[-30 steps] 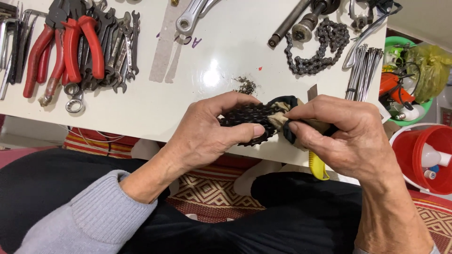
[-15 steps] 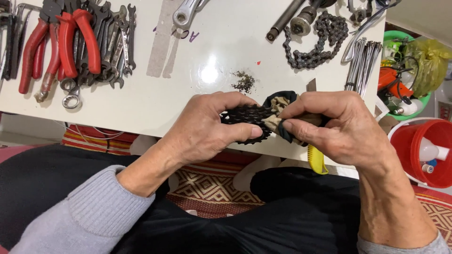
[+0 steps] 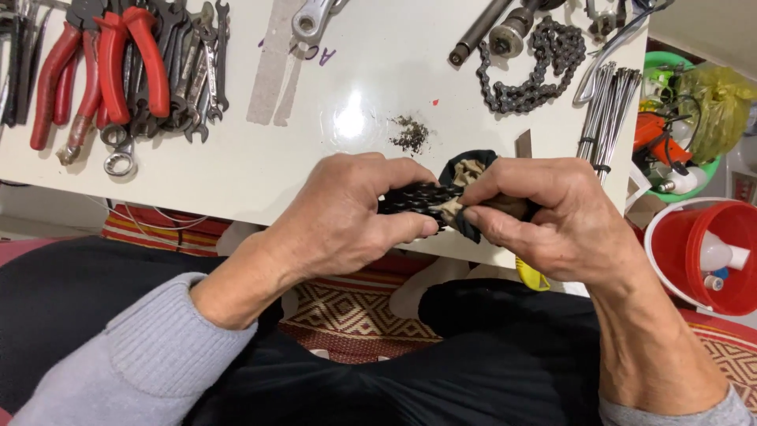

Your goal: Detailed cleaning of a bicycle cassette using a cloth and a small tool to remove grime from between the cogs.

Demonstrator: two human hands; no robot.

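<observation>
The black chain (image 3: 414, 199) lies sideways between the two hands, just over the near edge of the white bench (image 3: 260, 166). The left hand (image 3: 347, 213) is closed around its left end. The right hand (image 3: 552, 217) pinches a dirty rag (image 3: 465, 177) onto its right end. The hands almost touch, both equally near.

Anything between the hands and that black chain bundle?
Nothing visible. The left hand grips the black chain bundle directly; the right hand presses a dirty rag against its end, so the rag lies between those fingers and the chain.
</observation>
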